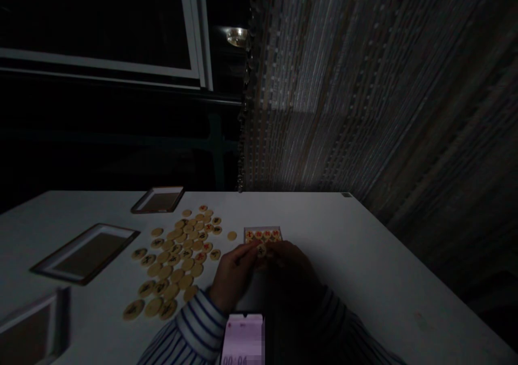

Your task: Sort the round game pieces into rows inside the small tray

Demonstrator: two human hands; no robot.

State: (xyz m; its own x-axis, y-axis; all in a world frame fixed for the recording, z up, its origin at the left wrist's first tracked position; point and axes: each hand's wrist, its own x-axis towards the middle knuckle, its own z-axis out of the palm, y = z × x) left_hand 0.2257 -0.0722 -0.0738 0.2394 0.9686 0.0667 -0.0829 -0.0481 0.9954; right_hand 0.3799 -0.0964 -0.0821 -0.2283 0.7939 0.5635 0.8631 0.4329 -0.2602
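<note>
A xiangqi piece (261,250) with a dark character is held between my two hands, just over the near part of a small box (262,228). The fingertips of my left hand (234,275) pinch its left side. In deep shadow, my right hand (294,270) curls its fingers against the right side. Inside the box, a row of round pieces with red characters (263,234) shows at the far side; my hands hide its near part. To the left lies a loose pile of round wooden pieces (187,252), some with red or dark characters, others blank side up.
Three shallow boxes or lids stand on the white table (384,284): a far one (157,211), a middle one (101,226) and a near one (60,322). A lit phone (243,338) is below my hands. A strand curtain (324,84) hangs behind the table.
</note>
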